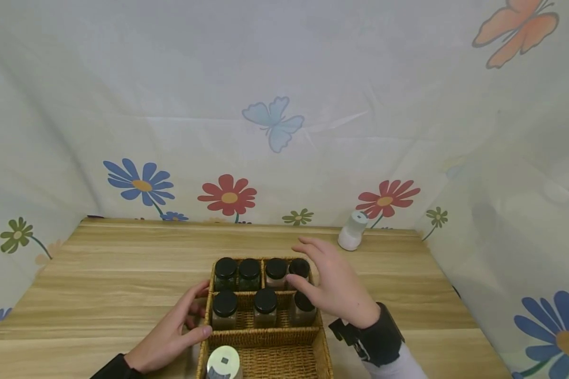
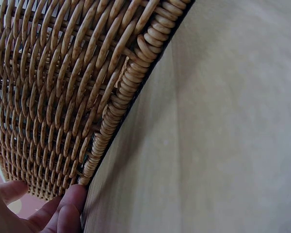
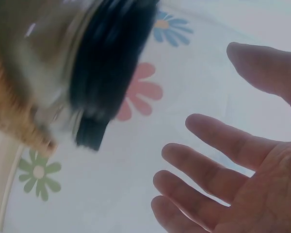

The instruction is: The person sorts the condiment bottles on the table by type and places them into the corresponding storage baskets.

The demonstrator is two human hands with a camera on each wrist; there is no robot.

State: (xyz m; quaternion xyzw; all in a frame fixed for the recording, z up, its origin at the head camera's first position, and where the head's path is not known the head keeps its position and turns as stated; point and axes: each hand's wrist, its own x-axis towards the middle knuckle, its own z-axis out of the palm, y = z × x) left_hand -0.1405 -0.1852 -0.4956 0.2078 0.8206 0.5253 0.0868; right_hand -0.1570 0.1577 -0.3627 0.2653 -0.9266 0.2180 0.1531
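Observation:
A woven wicker basket point(image 1: 270, 337) with compartments stands on the table. My left hand point(image 1: 173, 331) rests against its left side, thumb and fingertips at the wall; in the left wrist view the fingers point(image 2: 68, 208) touch the wicker near its lower edge. Two black-lidded glass jars point(image 1: 225, 269) sit in the back left compartment, two more in the back right. Three jars point(image 1: 265, 302) stand in the middle row. Over the right-hand jars hovers my right hand point(image 1: 334, 281), its fingers spread. Apart from this palm, a black-lidded jar point(image 3: 109, 58) shows in the right wrist view.
In the basket's front compartment stands a container with a pale green top point(image 1: 224, 362). A white bottle with a pale green cap point(image 1: 353, 230) is at the table's back right. Flower-printed cloth point(image 1: 275, 173) hangs behind and beside the wooden table point(image 1: 137, 263).

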